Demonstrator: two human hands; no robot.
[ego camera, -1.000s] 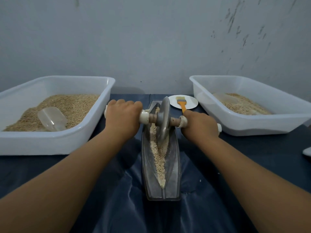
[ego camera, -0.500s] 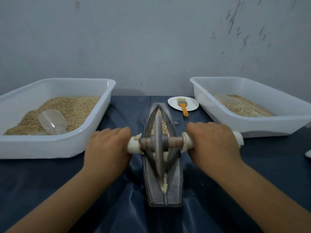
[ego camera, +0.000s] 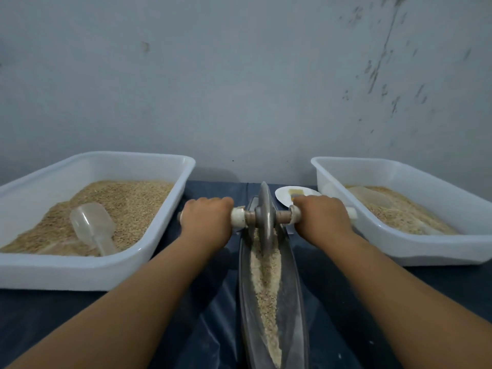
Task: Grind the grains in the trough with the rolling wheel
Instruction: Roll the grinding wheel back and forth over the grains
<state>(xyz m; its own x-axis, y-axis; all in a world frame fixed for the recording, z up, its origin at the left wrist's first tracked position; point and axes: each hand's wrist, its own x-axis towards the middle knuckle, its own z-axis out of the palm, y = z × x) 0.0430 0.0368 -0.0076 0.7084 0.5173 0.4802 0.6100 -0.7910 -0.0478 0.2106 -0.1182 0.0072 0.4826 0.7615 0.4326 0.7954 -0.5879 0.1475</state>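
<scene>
Grey rolling wheel (ego camera: 265,217) now farther along trough (ego camera: 292,288), away from body.

head cam | looks forward-down | close over trough (ego camera: 271,288) | single view

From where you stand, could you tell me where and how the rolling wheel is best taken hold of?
Probably by the two pale handle ends of its axle, one grip each side, coming down from above. The rolling wheel stands on edge in the narrow trough, so the disc leaves no room. The left hand and right hand already curl over those ends, knuckles up.
</scene>
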